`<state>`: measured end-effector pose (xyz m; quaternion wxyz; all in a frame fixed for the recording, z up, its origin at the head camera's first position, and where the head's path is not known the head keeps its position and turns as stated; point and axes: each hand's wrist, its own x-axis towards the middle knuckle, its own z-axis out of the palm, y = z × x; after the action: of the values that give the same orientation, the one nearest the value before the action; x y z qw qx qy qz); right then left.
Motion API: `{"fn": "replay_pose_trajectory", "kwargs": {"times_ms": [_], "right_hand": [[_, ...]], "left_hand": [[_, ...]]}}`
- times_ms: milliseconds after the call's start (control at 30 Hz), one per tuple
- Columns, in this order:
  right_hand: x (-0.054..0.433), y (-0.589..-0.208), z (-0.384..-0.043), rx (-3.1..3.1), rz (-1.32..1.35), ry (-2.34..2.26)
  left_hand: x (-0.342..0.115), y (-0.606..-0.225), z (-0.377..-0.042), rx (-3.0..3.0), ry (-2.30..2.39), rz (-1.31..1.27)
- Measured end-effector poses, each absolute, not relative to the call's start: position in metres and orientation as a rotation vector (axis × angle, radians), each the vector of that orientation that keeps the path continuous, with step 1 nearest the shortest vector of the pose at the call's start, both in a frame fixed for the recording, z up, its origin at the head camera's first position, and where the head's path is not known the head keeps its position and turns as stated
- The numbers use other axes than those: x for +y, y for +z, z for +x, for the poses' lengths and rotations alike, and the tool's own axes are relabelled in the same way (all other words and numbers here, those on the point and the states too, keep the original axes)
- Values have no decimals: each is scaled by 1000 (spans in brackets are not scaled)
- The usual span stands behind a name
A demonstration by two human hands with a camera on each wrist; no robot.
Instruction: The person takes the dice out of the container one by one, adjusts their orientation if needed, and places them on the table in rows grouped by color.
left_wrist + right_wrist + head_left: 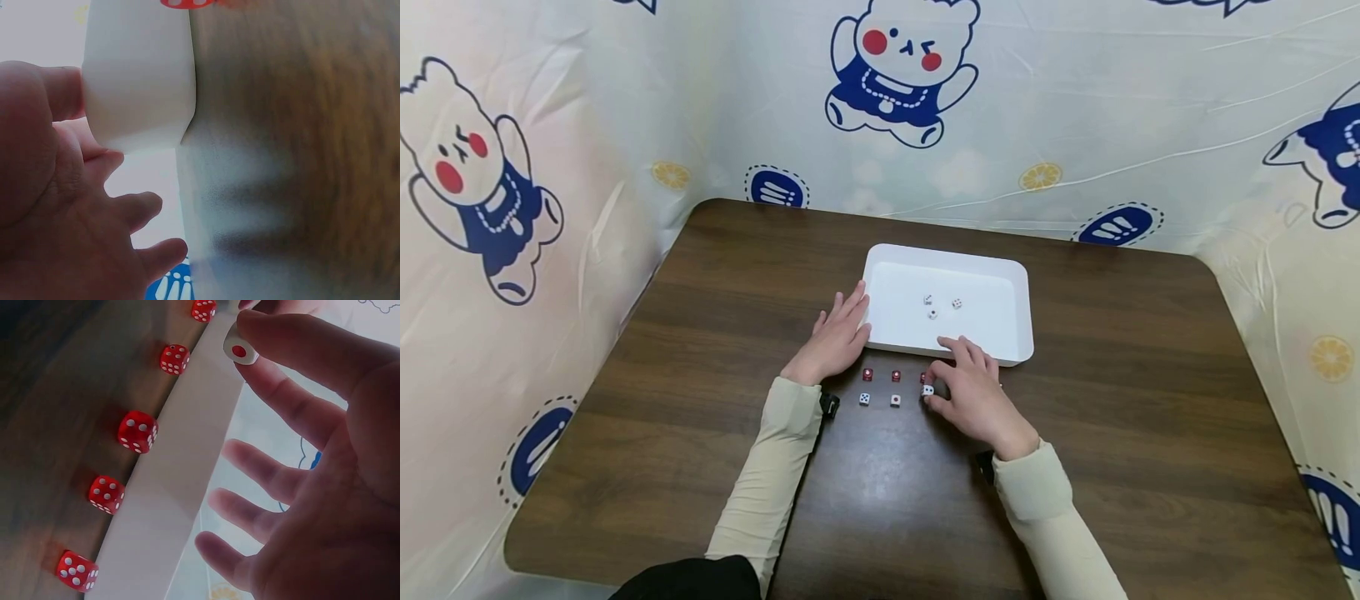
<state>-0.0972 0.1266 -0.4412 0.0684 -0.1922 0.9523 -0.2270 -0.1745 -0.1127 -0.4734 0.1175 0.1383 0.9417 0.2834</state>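
I pinch one white die point(928, 390) between the thumb and forefinger of my right hand point(973, 398), so the fingertips are clamped on it while my other fingers reach out towards the tray; the die sits at the left end of that hand, right at the tips, and the right wrist view shows a single red pip on one of its faces; whether it touches the table point(1120, 400) I cannot tell; just beyond it is a row of red dice point(138, 432) along the near side of the white tray point(996, 287), five of them visible from my right wrist; to the left of the held die, on the near side of that row, lie two more white dice point(895, 401), apart from each other; my left hand point(833, 340) rests against the left wall of the tray, its fingers extended and spread, pinching nothing; inside the tray, farther off than my right hand, three loose white dice point(957, 303) lie near one another; a patterned cloth point(760, 100) hangs behind the table's far edge.
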Motion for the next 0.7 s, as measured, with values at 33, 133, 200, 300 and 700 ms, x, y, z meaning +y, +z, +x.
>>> {"fn": "replay_pose_trajectory", "kwargs": {"times_ms": [33,133,200,300,700], "right_hand": [[126,-442,-97,2871,-580,-682],[126,-442,-96,2874,-577,-669],[126,-443,-96,2875,-576,-657],[125,-445,-95,2875,-571,-638],[123,-452,-93,2893,-561,-568]], "left_hand": [[-113,-473,-175,2755,828,404],[-113,-473,-174,2754,830,404],[-113,-473,-174,2755,827,404],[-113,-474,-175,2756,827,404],[-113,-473,-174,2747,844,398]]}}
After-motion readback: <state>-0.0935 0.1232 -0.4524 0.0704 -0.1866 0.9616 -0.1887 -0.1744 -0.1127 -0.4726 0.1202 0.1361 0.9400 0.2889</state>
